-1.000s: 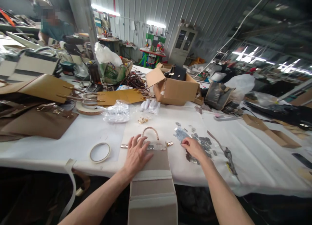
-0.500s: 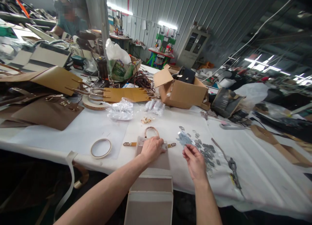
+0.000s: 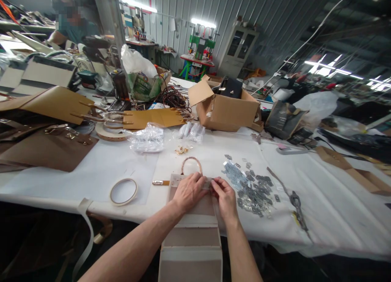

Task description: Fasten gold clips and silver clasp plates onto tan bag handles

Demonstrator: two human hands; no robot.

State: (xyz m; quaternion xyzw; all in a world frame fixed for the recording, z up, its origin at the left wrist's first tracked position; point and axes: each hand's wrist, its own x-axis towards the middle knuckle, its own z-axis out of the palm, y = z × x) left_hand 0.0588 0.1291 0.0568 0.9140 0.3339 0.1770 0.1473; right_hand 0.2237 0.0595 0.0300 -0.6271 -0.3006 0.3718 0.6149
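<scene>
A beige bag panel (image 3: pixel 210 204), folded with lower sections hanging off the table's front edge, lies in front of me. My left hand (image 3: pixel 192 190) presses on its upper end with fingers bent together over it. At the panel's top right corner, my right hand (image 3: pixel 225 194) pinches with thumb and fingertips; what is between them is too small to make out. A round handle (image 3: pixel 192 158) stands out above the panel. From its left side a tan strap (image 3: pixel 161 183) with a metal fitting sticks out. Right of my right hand spreads a heap of small metal plates (image 3: pixel 255 190).
A tape roll (image 3: pixel 110 191) lies to the left, small gold-coloured parts (image 3: pixel 182 150) and plastic bags (image 3: pixel 147 138) farther back. A tool with a dark handle (image 3: pixel 296 204) is on the right. Behind stand a cardboard box (image 3: pixel 229 113) and brown bag pieces (image 3: pixel 58 147). Another person sits far left.
My right hand has moved left from the metal plates to the panel's top right corner. My left hand stays on the panel. The view has shifted slightly.
</scene>
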